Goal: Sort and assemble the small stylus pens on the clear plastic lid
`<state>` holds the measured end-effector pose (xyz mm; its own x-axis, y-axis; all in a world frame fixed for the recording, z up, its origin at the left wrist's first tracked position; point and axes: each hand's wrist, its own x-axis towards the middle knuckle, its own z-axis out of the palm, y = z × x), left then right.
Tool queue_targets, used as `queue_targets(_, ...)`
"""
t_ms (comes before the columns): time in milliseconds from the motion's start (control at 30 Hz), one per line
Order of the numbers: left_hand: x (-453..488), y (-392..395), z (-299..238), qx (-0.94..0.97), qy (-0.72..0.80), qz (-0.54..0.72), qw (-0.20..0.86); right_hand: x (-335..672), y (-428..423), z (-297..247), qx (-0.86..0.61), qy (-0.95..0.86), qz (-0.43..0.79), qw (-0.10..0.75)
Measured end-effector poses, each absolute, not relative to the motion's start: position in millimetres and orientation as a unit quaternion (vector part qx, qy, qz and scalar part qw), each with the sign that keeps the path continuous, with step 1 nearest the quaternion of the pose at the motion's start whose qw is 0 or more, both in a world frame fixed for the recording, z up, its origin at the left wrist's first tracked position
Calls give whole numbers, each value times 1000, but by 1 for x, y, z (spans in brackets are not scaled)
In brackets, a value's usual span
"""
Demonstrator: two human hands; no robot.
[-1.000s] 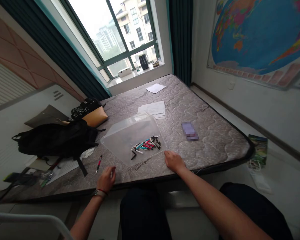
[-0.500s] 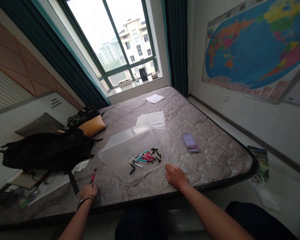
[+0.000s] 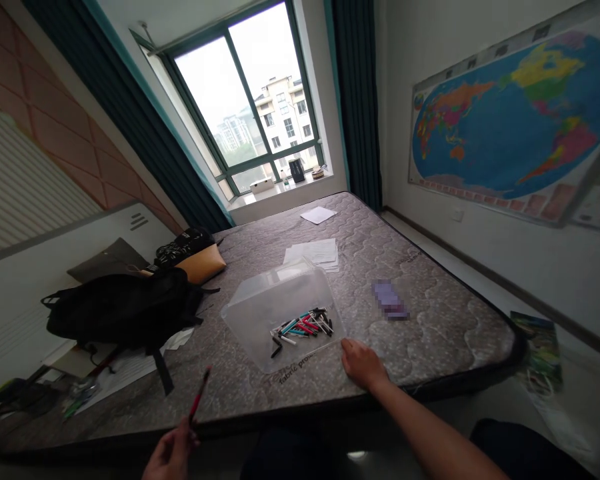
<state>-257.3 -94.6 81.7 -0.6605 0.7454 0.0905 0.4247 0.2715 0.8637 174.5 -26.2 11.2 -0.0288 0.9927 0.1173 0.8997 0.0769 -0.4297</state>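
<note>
My left hand [image 3: 173, 450], low at the front edge of the mattress, is closed around a slim red pen [image 3: 199, 399] with a dark end, which points up and away. A clear plastic box [image 3: 253, 303] lies in front of me. Inside it a loose heap of pens and pen parts [image 3: 305, 325] in black, red, teal and white gathers toward the near right. My right hand [image 3: 364, 365] is closed at the box's near right corner, fingers curled on its rim; the fingertips are partly hidden.
The box lies on a quilted mattress [image 3: 440, 313]. Right of it is a blurred purple object [image 3: 390, 299]. Paper sheets [image 3: 315, 252] lie behind the box. A black backpack [image 3: 125, 310] and a tan pouch [image 3: 203, 265] are on the left.
My left hand has drawn back toward me and raised the pen off the mattress. My right hand stays at the box corner. The view has tilted upward and shifted left.
</note>
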Motion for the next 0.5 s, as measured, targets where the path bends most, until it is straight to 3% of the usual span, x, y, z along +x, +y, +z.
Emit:
queue_targets(133,-187,-118,77,444,704,496,249,176,-27,13,-677,-686,141,227)
queue_targets(267,-119,-93,62,487,636,500,330,179,-23,3,-690,-603,235,325)
queue_targets(367,-85,-65,41,572,615,459,290,180,-19,-12,-637,-545,395,377)
queue_targets(500,-64,-42,8,652,597,399,244,179,-12,-27,-577,-488,521,397)
